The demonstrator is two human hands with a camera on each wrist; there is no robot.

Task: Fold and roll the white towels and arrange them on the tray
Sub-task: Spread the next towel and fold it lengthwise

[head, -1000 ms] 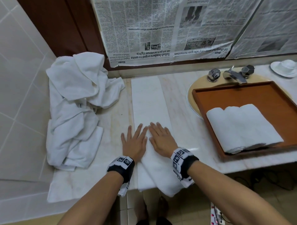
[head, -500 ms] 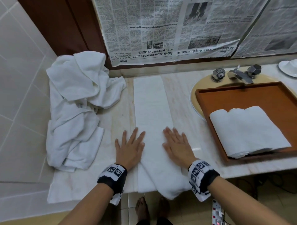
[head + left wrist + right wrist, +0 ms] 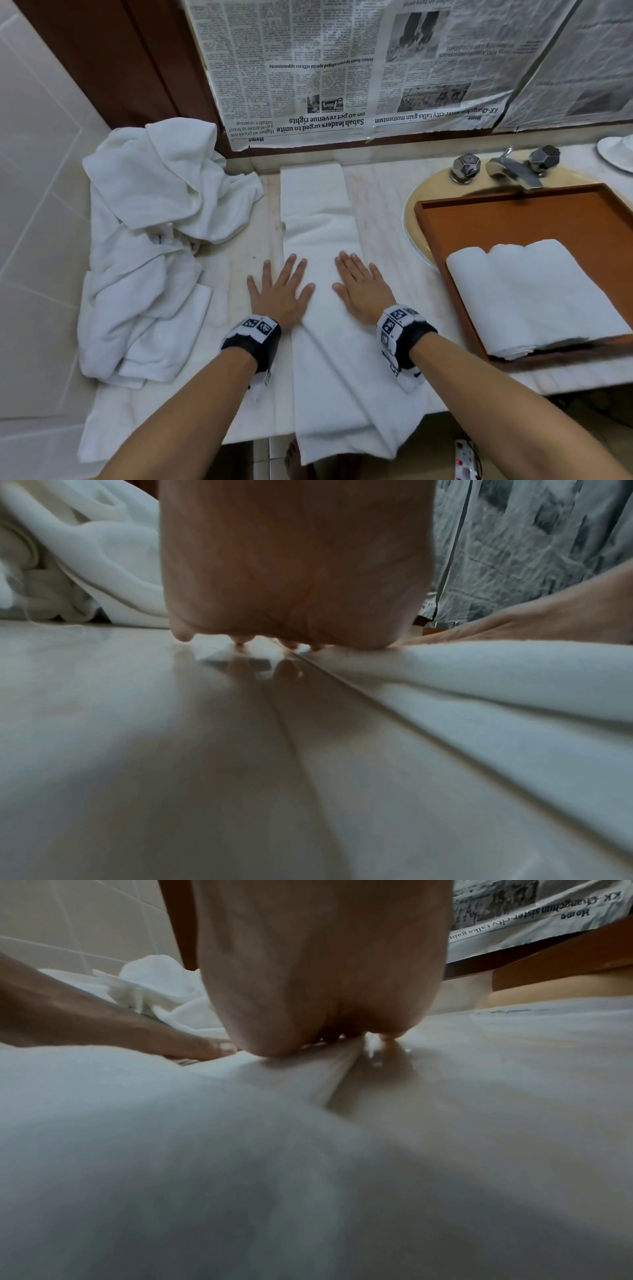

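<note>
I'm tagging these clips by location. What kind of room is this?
Most likely a bathroom, perhaps in a hotel: a marble counter with an inset basin and a tap, tiled walls, and white towels being laid out on a tray.

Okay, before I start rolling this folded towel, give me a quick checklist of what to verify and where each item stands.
1. Folded towel lies as a flat strip: ok.
2. Near end on the counter: not ok, it hangs over the edge, bunched.
3. Left hand flat on the towel's left edge: ok.
4. Right hand flat on its right edge: ok.
5. Tray has bare room behind the rolled towels: ok.
6. Towel pile clear of the strip: ok.
</note>
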